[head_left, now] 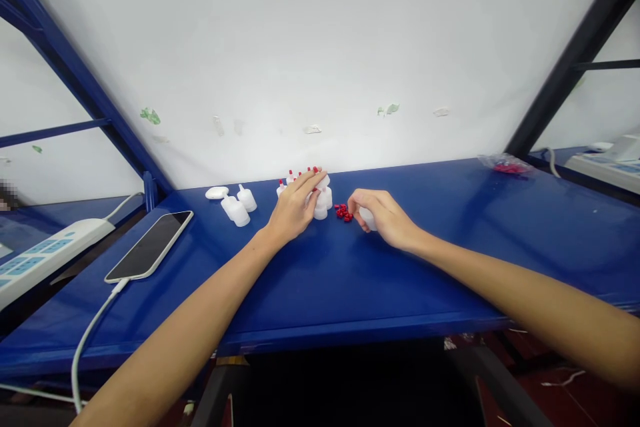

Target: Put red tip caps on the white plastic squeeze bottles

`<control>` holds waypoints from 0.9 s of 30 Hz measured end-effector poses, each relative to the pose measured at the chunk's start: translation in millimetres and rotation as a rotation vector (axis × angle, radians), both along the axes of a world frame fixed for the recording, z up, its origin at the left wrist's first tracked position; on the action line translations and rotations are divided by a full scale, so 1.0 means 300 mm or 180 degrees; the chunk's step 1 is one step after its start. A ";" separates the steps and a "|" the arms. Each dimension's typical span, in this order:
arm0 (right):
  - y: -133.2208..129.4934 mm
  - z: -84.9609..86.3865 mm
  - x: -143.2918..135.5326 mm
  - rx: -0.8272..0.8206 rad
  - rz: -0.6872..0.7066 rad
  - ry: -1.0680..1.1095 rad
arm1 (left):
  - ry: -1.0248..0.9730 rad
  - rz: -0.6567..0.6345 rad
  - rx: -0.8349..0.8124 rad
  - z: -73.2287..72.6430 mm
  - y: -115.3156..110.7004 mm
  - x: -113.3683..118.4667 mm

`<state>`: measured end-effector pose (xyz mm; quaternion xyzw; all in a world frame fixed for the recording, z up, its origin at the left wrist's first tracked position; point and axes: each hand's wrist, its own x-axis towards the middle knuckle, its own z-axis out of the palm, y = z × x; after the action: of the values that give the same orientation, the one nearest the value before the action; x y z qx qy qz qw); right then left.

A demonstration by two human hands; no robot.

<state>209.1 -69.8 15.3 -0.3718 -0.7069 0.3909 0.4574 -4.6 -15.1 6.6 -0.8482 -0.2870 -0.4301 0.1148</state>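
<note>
While the right hand (384,213) curls its fingers around a white bottle (369,218), the left hand (294,207) lies over a cluster of bottles (324,199), several red-capped, with its fingers extended and close together; whether they grip one cannot be told. Taking the loose red caps (344,213) on the blue table (310,280) as the centre of a dial, with twelve at the wall (320,47), the right hand sits just beside them at three o'clock, the left hand and cluster near ten. Well apart at nine rest other white bottles (240,213), at least one with a bare nozzle; farther out, between eight and nine, lies a phone (150,247). The step in hand appears to be capping; the held bottle's tip is hidden. If bare, it would call for a thumb-and-finger pinch on one loose cap, seated straight.
</note>
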 end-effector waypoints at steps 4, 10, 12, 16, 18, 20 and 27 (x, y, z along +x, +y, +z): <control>0.001 -0.001 0.001 -0.0005 0.0032 -0.0043 | 0.0137 0.0041 -0.0033 -0.005 0.006 -0.010; 0.006 -0.006 0.001 0.0012 0.0062 -0.0047 | 0.0408 0.0226 0.0042 -0.009 0.010 -0.007; 0.008 -0.005 0.003 0.0014 0.0049 -0.0022 | 0.0392 0.0338 0.0170 0.003 -0.002 -0.012; 0.011 0.000 0.008 0.0052 -0.0013 -0.0013 | 0.0042 0.0370 0.0240 0.037 -0.057 -0.051; 0.013 0.001 0.010 0.0047 -0.0045 -0.0030 | 0.0271 0.0018 -0.0081 0.052 -0.087 -0.077; 0.017 0.000 0.012 0.0025 -0.0052 -0.0029 | 0.0766 -0.0391 -0.0732 0.062 -0.106 -0.095; 0.043 -0.017 0.025 -0.0116 -0.0129 0.0061 | 0.1113 -0.0172 -0.2092 0.078 -0.094 -0.118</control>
<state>216.5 -56.9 10.2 -0.3906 -0.6876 0.3978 0.4652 -39.9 -43.4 30.1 -0.9077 -0.3633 -0.1665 -0.1277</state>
